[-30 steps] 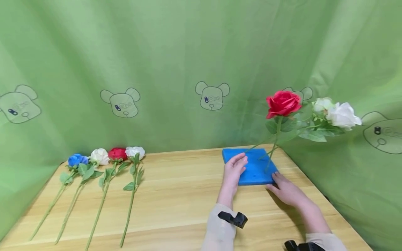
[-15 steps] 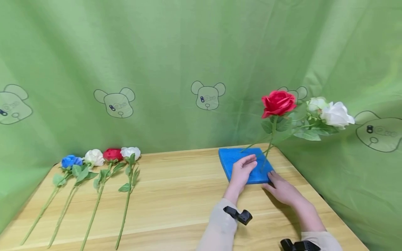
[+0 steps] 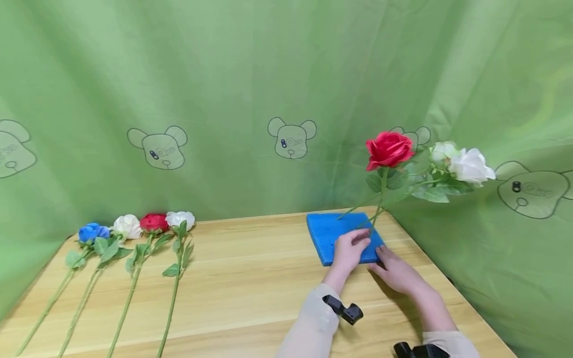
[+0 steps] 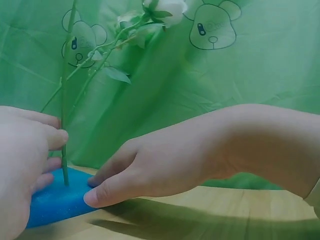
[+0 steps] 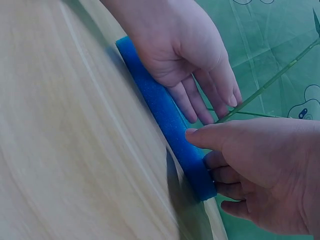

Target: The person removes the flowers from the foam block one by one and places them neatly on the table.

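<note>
As the head view shows, the left hand [image 3: 350, 249] has moved across the blue block [image 3: 329, 227] from its left side to the base of the red rose [image 3: 389, 149], which stands in the block's right half. We record two white flowers [image 3: 471, 165] leaning out beyond the block to the right, and four loose flowers [image 3: 154, 223] lying well to its left. In the left wrist view, we find the left thumb at the rose's stem [image 4: 65, 90], fingers just beside it; whether they grip, we cannot tell. In the right wrist view, we note the right hand [image 5: 272, 175] grasping the block's near right corner. We judge that attention has shifted to the rose, with the block steadied.
</note>
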{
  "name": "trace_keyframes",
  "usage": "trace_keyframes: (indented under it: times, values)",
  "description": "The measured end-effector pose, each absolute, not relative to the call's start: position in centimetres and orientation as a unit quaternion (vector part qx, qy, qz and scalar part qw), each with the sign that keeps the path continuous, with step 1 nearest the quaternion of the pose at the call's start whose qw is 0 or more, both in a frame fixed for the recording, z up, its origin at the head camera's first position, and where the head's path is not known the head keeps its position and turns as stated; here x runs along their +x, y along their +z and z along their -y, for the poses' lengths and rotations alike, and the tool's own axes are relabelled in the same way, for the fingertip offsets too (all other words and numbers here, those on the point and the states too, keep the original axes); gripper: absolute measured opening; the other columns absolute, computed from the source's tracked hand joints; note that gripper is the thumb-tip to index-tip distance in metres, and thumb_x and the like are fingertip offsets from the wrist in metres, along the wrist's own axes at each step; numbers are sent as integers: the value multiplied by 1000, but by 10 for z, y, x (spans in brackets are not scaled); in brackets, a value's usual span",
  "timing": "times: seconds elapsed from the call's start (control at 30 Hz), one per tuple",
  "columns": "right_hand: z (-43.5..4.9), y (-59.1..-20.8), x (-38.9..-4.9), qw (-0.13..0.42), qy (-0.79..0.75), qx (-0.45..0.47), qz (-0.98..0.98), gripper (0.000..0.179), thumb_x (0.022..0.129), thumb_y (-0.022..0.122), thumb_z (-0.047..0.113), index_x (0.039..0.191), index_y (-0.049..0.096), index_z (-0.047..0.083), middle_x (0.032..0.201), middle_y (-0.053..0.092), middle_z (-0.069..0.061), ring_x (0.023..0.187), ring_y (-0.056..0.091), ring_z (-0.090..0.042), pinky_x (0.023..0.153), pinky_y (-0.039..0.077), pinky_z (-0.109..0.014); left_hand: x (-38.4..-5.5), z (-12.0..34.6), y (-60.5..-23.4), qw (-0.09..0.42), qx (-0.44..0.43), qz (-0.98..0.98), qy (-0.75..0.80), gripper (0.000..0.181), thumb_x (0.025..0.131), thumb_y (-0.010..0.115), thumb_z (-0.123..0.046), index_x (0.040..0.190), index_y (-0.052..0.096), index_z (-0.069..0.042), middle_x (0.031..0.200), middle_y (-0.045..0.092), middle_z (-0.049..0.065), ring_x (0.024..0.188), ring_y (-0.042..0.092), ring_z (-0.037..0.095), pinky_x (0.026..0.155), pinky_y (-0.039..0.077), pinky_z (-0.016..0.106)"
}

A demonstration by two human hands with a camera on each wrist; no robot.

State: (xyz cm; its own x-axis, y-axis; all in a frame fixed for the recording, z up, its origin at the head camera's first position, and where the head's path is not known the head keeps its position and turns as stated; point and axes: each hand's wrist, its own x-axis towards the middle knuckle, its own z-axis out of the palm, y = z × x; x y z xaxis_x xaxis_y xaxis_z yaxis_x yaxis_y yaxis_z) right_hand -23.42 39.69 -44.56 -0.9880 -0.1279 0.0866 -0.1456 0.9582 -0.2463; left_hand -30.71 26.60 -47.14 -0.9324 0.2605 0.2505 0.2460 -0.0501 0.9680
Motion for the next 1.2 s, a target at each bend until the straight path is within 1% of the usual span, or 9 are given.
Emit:
trace_keyframes:
  times: [0.2,0.33,0.5,0.83,1.03,1.2]
  values:
    - [-395,-445,-233,30,128,67,989,65,99,55,31,137,39,-19,143,33,-43,131,36,-57,105,38,-65,-312,-267,-471,-9,190,-729,658,23,93,67,-23,115,73,-20,112,73,-6,100,67,2,83,53,12]
    - [-396,-446,-234,32,129,67,989,66,99,55,32,137,39,-19,143,33,-43,132,35,-57,105,38,-65,-313,-269,-470,-19,183,-744,642,21,92,68,-24,110,74,-19,107,75,-5,96,68,2,80,54,13]
    - [-397,-448,-236,36,127,69,989,66,99,55,33,137,40,-19,143,33,-43,132,35,-57,105,38,-64,-313,-270,-468,-27,171,-748,640,17,91,69,-24,104,76,-17,101,75,-4,91,68,1,78,54,13]
    - [-397,-446,-234,29,132,64,989,66,99,54,33,137,39,-19,143,32,-43,133,33,-57,107,36,-65,-314,-272,-470,-45,150,-743,650,14,90,70,-25,99,77,-16,95,76,-5,85,66,-1,73,52,13]
    - [-395,-444,-232,25,135,63,989,65,99,55,31,137,39,-19,144,31,-43,133,33,-57,108,35,-65,-314,-271,-470,-59,147,-734,660,13,90,70,-22,97,78,-14,93,76,-4,85,67,-1,71,52,13]
    - [-394,-443,-232,23,136,62,988,65,99,54,31,137,38,-19,144,31,-43,134,32,-57,108,35,-65,-313,-270,-470,-68,144,-734,661,14,90,69,-22,98,77,-14,94,76,-5,86,67,0,73,53,13]
